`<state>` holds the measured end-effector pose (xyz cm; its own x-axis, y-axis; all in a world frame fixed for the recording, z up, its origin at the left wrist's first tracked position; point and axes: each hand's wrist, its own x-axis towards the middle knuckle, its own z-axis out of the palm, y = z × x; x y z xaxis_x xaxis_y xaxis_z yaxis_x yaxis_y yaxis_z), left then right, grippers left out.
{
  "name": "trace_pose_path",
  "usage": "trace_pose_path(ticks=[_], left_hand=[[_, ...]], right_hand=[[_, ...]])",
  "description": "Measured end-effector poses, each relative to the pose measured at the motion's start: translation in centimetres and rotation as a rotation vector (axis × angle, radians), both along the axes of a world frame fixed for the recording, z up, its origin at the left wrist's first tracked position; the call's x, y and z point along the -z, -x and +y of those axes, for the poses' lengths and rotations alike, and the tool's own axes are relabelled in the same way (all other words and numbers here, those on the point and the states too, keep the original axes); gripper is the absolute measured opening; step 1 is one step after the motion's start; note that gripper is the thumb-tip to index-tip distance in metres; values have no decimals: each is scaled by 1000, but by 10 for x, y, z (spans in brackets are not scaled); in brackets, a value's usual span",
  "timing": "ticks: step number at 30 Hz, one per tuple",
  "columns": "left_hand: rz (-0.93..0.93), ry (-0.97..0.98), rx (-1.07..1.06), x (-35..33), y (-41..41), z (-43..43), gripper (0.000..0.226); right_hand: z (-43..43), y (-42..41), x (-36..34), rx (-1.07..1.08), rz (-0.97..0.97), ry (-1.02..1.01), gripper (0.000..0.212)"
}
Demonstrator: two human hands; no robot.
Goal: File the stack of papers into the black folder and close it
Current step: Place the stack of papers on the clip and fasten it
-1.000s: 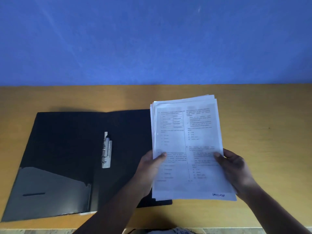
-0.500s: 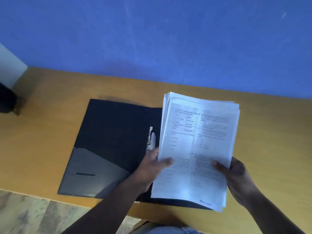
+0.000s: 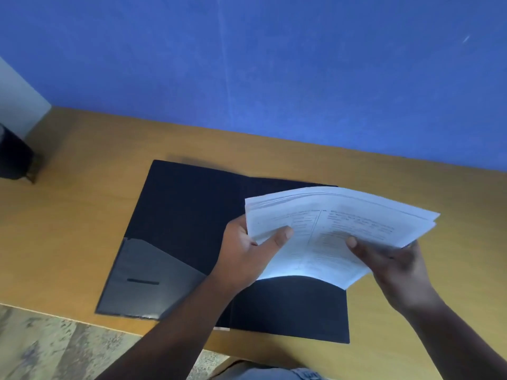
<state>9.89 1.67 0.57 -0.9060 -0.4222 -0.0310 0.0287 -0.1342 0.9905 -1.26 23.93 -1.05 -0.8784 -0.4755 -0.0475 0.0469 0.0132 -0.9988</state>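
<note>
Black folder (image 3: 192, 220) lies open and flat on the wooden table (image 3: 82, 193), near the table's front edge, its far edge short of the blue wall (image 3: 274, 64). Grey inner pocket (image 3: 142, 272) sits at the folder's front-left corner. Stack of papers (image 3: 337, 231) is held above the folder's right half, bowed, sheets fanned at the far edge. Left hand (image 3: 244, 253) grips the stack's left side, thumb on top. Right hand (image 3: 395, 267) grips the right side, thumb on the printed face. Dark object (image 3: 13, 157) beyond the table's left edge; identity unclear.
</note>
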Motion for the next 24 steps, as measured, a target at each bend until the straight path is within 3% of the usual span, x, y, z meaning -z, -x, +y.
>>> trace_pose_path(ticks=[5,9,13,24], left_hand=[[114,-35,7,-27,6,10,13],[134,-74,-11,-41,12,14,44],[39,-101,-6,-40,14,17,50],[160,21,36,-32,17,15,51]], right_hand=[[7,1,-8,-42,61,37,36],[15,4,-10,-90,70,46,39],[23,8,-5,-134,43,57,42],[29,11,10,-168,-99,73,53]])
